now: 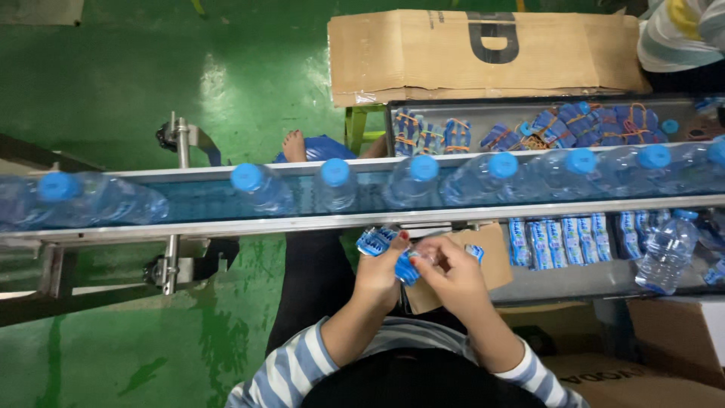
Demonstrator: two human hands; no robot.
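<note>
1. Labels [377, 240], blue and white, sit in the person's hands, just below the near rail of the belt [196, 202], close to the middle of the view.
2. On the far left, one bottle [83, 198] with a blue cap lies on its side on the belt.
3. More clear bottles with blue caps ride along the belt toward the right. They look tipped over as well.
4. The left hand [380, 266] is curled shut around the labels. The fingers are bent in tight, and some labels stick out above them.
5. The right hand [453, 266] is touching the left hand. Its fingers are bent too, and they pinch a blue bit [406, 269] between the two hands. I cannot tell just what that bit is.
6. Both sleeves have blue and white stripes.
7. A brown card [492, 258] lies just under and beside the right hand.
8. To the right of the card, more label packs [560, 240] lie in a row on a grey tray [559, 283].
9. One bottle [667, 253] stands on the far right of that tray.
10. Across the belt, a bin [483, 112] holds blue bundles tied with bands, and a flat box [483, 54] lies behind it.
11. Another person's striped sleeve [680, 34] shows at the top right.
</note>
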